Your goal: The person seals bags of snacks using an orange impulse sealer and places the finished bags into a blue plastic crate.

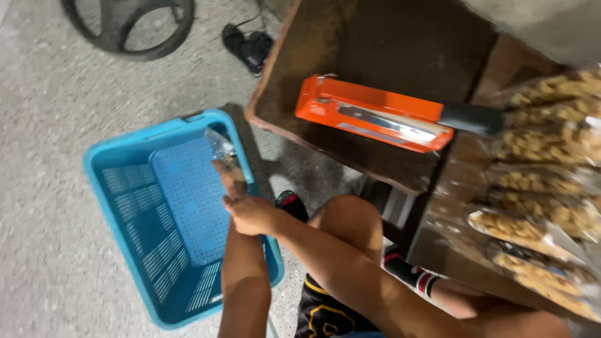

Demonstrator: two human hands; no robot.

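Nearest the lens: two bare forearms, crossing over a blue perforated plastic crate [156, 219] on grey speckled concrete floor [50, 125]. Dark wooden table [388, 56] at upper right, bearing an orange bar-shaped heat sealer with black handle [375, 112]. Along its right edge, a row of clear plastic bags of pale yellow snacks [544, 181], overlapping one another. Black steering wheel [128, 25] lying on the floor at top left; black sandals [247, 47] just beside the table corner. Right hand [250, 214] over the crate's right wall, fingers curled, on the left wrist. Left hand [230, 178] just above it, fingers closed around a small clear snack packet [220, 147], held tilted over the crate's interior.
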